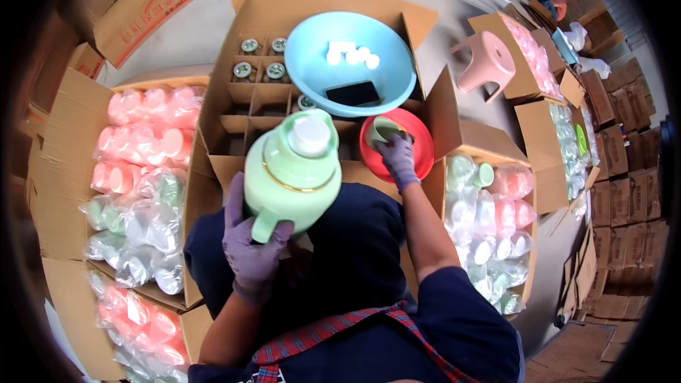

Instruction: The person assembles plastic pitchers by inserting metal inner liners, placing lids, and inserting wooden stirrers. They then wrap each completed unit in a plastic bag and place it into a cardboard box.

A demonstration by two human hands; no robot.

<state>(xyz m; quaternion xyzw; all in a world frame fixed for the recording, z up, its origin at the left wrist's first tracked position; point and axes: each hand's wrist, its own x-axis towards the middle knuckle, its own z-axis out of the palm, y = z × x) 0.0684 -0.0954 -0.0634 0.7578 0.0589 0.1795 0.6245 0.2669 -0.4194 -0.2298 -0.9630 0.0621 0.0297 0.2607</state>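
A pale green vacuum jug [298, 177] with a gold ring, a white stopper at its top and a handle on its near side leans over my lap. My left hand [252, 245], in a purple-grey glove, is closed around the jug at the handle and its left side. Further right, my right hand [399, 159], gloved alike, reaches into a red basin [424, 143]. Its fingers are closed on the rim of a pale green cup [383, 130] in that basin. The fingertips inside the cup are partly hidden.
A light blue basin [305, 46] holding white round pieces [352, 57] and a black phone [352, 93] rests on a divided carton [227, 145] with silvery-topped flasks [275, 71]. Cartons of bagged pink [131, 177] and green cups [464, 170] flank me. A pink stool [488, 60] stands right.
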